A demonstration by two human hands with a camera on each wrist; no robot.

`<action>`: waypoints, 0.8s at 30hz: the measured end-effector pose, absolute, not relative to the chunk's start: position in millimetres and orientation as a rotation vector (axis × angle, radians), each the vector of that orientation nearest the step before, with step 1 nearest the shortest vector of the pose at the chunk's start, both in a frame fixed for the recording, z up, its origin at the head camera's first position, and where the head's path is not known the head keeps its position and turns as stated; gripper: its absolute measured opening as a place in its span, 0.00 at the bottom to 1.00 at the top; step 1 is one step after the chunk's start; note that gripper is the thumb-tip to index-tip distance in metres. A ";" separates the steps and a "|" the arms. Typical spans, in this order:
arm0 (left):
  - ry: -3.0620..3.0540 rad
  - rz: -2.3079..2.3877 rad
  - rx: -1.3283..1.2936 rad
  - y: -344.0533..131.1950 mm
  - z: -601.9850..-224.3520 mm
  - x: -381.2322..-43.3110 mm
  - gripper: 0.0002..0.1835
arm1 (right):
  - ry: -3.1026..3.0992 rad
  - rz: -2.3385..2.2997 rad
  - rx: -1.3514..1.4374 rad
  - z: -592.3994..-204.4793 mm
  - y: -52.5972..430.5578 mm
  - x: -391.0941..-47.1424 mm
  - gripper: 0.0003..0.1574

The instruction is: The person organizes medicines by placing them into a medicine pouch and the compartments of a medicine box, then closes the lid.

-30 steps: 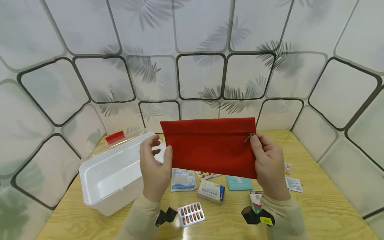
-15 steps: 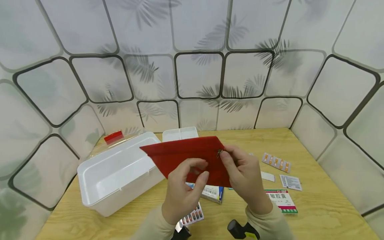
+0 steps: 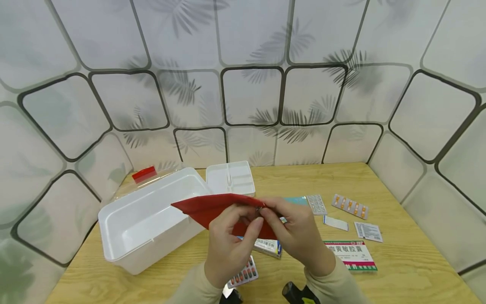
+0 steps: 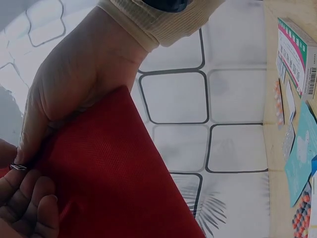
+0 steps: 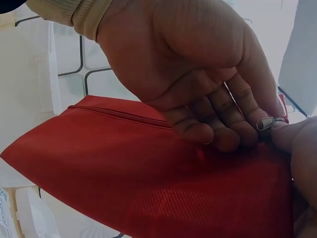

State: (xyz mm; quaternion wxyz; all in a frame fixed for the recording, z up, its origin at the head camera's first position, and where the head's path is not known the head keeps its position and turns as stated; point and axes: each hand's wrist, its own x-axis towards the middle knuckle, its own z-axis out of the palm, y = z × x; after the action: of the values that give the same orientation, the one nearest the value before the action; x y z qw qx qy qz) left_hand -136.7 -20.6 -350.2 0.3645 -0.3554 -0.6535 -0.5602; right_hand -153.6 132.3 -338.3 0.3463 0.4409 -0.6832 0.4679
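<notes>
A red zippered pouch (image 3: pixel 205 209) is held above the table, tilted with its free end to the left. My right hand (image 3: pixel 298 234) grips its right end, fingers behind and thumb in front. In front of the cloth, my left hand (image 3: pixel 229 249) pinches at the metal zipper pull (image 5: pixel 266 123) with thumb and index finger. The right wrist view shows the zipper line (image 5: pixel 124 114) running along the upper part of the pouch. In the left wrist view, the right hand (image 4: pixel 84 74) holds a pouch corner while curled left fingers (image 4: pixel 29 203) meet it at the pull.
Left of the hands stands a white plastic bin (image 3: pixel 127 250), with a clear red-topped bag (image 3: pixel 144 174) behind it. A white divided tray (image 3: pixel 241 173) lies at the back. Blister packs (image 3: pixel 350 206), a flat sachet (image 3: pixel 368 231) and a medicine box (image 3: pixel 353 255) lie on the right.
The left hand has moved right to the zipper end, beside the right hand. The pouch has come down and left and tipped flatter, uncovering the white tray and packs behind it.
</notes>
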 end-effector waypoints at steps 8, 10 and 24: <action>-1.695 -1.386 -0.867 -21.7 -354.8 -141.5 0.07 | -1.791 1.178 1.167 -338.2 133.8 -152.6 0.14; -1.692 -1.368 -0.859 -22.7 -353.7 -142.3 0.07 | -1.799 1.164 1.159 -338.1 134.6 -152.8 0.14; -1.785 -1.401 -0.804 -31.7 -357.3 -148.8 0.04 | -1.881 1.257 1.016 -336.1 143.0 -152.2 0.10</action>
State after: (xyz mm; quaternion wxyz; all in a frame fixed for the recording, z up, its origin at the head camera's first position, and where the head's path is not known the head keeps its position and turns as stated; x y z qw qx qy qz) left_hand -148.8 -31.7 -357.3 0.3588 -0.3115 -0.6921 -0.5433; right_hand -152.2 143.0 -336.1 0.3247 0.3876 -0.7173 0.4795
